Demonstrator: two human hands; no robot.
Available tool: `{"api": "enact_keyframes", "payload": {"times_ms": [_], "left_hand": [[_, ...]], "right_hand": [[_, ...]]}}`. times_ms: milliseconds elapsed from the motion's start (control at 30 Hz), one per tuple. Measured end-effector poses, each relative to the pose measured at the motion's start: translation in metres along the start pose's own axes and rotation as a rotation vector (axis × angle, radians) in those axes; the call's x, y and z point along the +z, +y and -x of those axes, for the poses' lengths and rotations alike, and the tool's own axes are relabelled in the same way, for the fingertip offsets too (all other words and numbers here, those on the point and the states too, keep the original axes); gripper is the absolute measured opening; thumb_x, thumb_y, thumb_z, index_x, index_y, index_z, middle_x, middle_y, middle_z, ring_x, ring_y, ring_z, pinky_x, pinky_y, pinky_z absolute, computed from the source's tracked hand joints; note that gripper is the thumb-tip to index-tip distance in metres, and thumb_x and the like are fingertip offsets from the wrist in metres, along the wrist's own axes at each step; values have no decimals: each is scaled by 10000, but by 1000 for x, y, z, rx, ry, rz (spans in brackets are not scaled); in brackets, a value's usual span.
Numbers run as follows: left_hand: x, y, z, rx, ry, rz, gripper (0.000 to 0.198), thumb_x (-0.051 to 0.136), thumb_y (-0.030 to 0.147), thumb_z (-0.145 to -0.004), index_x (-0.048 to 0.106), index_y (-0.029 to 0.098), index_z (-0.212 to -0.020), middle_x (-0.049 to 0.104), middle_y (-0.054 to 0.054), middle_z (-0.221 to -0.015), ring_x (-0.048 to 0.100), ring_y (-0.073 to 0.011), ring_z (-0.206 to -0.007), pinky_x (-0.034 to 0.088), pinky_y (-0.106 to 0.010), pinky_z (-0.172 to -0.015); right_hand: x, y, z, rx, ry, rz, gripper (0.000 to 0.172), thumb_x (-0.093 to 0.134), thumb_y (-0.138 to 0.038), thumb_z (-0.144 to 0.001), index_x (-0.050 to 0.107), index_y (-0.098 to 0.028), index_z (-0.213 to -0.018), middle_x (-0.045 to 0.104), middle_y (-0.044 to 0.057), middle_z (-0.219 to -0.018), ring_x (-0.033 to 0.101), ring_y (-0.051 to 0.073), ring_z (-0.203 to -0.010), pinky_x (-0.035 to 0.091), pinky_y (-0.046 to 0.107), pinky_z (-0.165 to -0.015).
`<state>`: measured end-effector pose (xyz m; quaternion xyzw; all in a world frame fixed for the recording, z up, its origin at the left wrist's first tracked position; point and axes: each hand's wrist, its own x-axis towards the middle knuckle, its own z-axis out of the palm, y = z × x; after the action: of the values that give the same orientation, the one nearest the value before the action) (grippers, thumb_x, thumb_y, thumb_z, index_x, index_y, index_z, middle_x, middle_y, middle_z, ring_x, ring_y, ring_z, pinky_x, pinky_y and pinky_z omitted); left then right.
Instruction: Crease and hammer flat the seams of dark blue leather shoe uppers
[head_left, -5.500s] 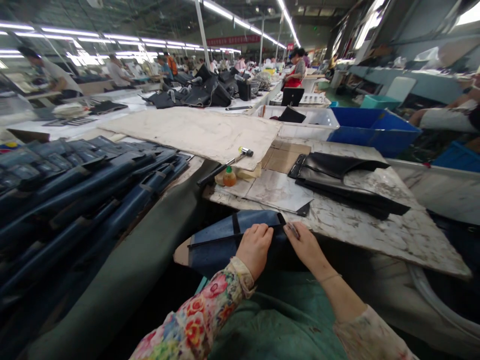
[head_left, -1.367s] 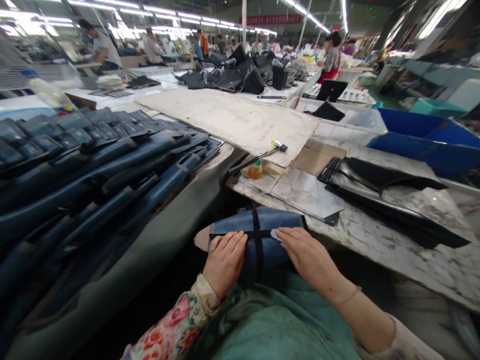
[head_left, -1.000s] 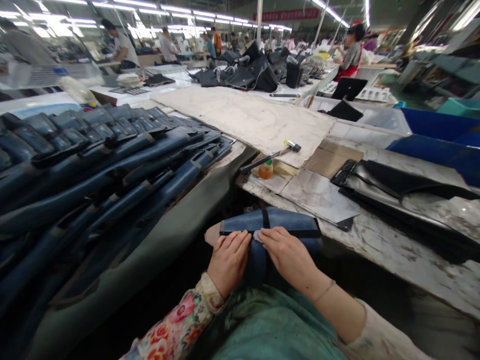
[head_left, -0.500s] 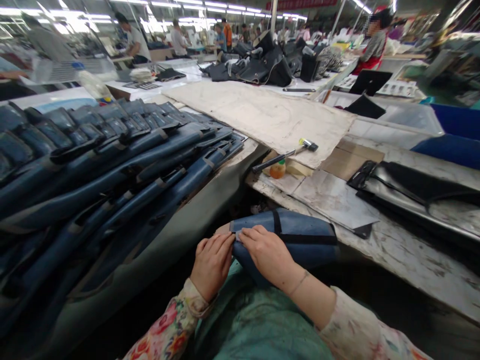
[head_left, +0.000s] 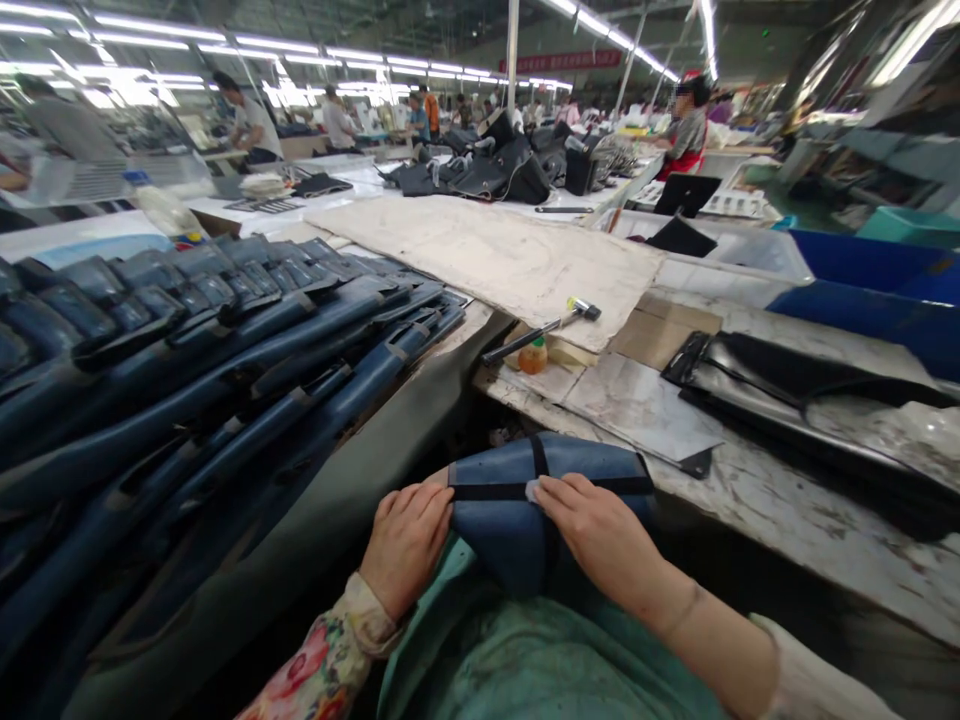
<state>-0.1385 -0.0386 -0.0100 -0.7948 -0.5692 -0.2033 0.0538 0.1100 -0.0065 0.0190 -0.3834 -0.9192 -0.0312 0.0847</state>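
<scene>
A dark blue leather-like panel point(head_left: 487, 525) rests across my lap, curved over it. Black strips point(head_left: 487, 492) cross on its surface. At its left end, my left hand point(head_left: 409, 545) is closed over the edge, fingers pressed together. My right hand point(head_left: 600, 530) pinches a small whitish scrap point(head_left: 534, 490), too small to name surely, against the long strip near the crossing. My right fingers hide part of the strip.
Many stacked blue pieces point(head_left: 187, 370) lie to the left. Ahead are a hammer point(head_left: 540, 330), an orange-and-green item point(head_left: 532, 356) and a pale sheet point(head_left: 480, 250). A black glossy piece point(head_left: 787, 410) lies right. People work further back.
My right hand has slid rightward along the black strip, away from my left hand, with the whitish scrap. My left hand stays on the panel's left end. The camera view has tilted up.
</scene>
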Motion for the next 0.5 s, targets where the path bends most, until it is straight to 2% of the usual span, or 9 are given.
{"api": "enact_keyframes", "payload": {"times_ms": [100, 167, 233, 267, 333, 400, 500], "left_hand": [[-12, -5, -22, 60, -147, 137, 241, 415, 255, -896, 648, 199, -873, 645, -43, -930, 569, -169, -858, 433, -304, -757], [-19, -7, -52, 101, -243, 196, 273, 419, 276, -899, 637, 195, -756, 637, -30, -857, 573, -148, -799, 447, -283, -751], [-21, -7, -93, 123, -227, 174, 249, 448, 288, -886, 627, 176, -754, 632, -35, -832, 577, -149, -792, 453, -288, -775], [-18, -6, -117, 117, -182, 146, 209, 472, 286, -874, 629, 157, -822, 633, -49, -867, 579, -159, -830, 453, -295, -796], [-7, -3, -167, 92, -84, 104, 246, 521, 257, -845, 593, 90, -1010, 613, -107, -1024, 557, -194, -970, 429, -328, -872], [13, 1, -212, 69, -49, 95, 365, 516, 244, -846, 516, 13, -1130, 565, -174, -1133, 534, -218, -1035, 413, -357, -895], [45, 10, -260, 36, -48, 110, 364, 460, 296, -883, 534, -19, -1050, 615, -149, -1024, 593, -168, -932, 437, -311, -834]], "right_hand": [[-1, 2, 24, 57, 42, 108, 489, 409, 39, -752, 535, -129, -1193, 566, 90, -1199, 525, 234, -975, 509, 338, -693], [3, -2, 35, 117, 69, 105, 506, 402, 42, -750, 520, -126, -1212, 561, 89, -1209, 530, 236, -976, 513, 344, -703], [9, -7, 41, 183, 102, 44, 475, 414, 16, -784, 509, -130, -1226, 562, 84, -1205, 529, 228, -987, 512, 348, -766], [12, -10, 44, 209, 123, 4, 454, 421, -1, -804, 506, -133, -1230, 565, 83, -1199, 527, 221, -994, 507, 348, -801], [17, -13, 47, 247, 170, -72, 419, 431, -32, -832, 506, -143, -1229, 572, 83, -1177, 527, 212, -1000, 500, 347, -844], [18, -15, 48, 276, 207, -131, 396, 442, -53, -843, 515, -161, -1218, 581, 80, -1151, 530, 210, -998, 500, 349, -857], [16, -18, 47, 318, 224, -185, 399, 458, -44, -823, 530, -182, -1191, 589, 74, -1118, 534, 209, -986, 505, 344, -852]]}}
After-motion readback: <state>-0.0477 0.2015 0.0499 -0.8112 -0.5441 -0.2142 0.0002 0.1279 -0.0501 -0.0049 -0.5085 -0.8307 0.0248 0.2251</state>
